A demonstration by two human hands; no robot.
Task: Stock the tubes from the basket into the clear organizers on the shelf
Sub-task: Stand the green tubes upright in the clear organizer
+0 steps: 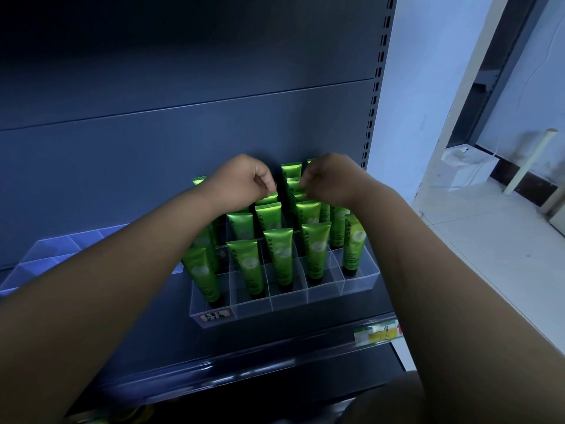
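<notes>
Forearms (153, 286) rise from the bottom edge and meet over the back rows of the organizer (290, 301), which sits at the right end of the shelf (275, 341), near its front edge. Green tubes (282, 261) stand cap-down in its compartments, leaning back a little, row behind row.

At the back, the left hand (244, 182) has its fingers curled, with thumb and forefinger drawn together right at the crimped top of one tube. The right hand (330, 179) is curled the same way, its fingertips at the edge of a neighbouring tube. Whether either hand actually grips its tube cannot be told, because the fingers hide the contact.

The step looks like seating or straightening tubes in the back rows. To do it well, each tube should go straight down, cap first, into its own compartment. It should be let go only once the cap rests on the bottom. The wrists should stay high, since the front tubes lean and would probably tip at a brush from a forearm.

A second organizer (61, 249) lies at the left of the shelf, partly behind the left forearm. A label (214, 316) is on the first organizer's front-left corner, and a price tag (376, 333) is on the shelf's front edge. A slotted upright (377, 87) stands at the right, with a white box (467, 166) on the floor beyond it. No basket shows.
</notes>
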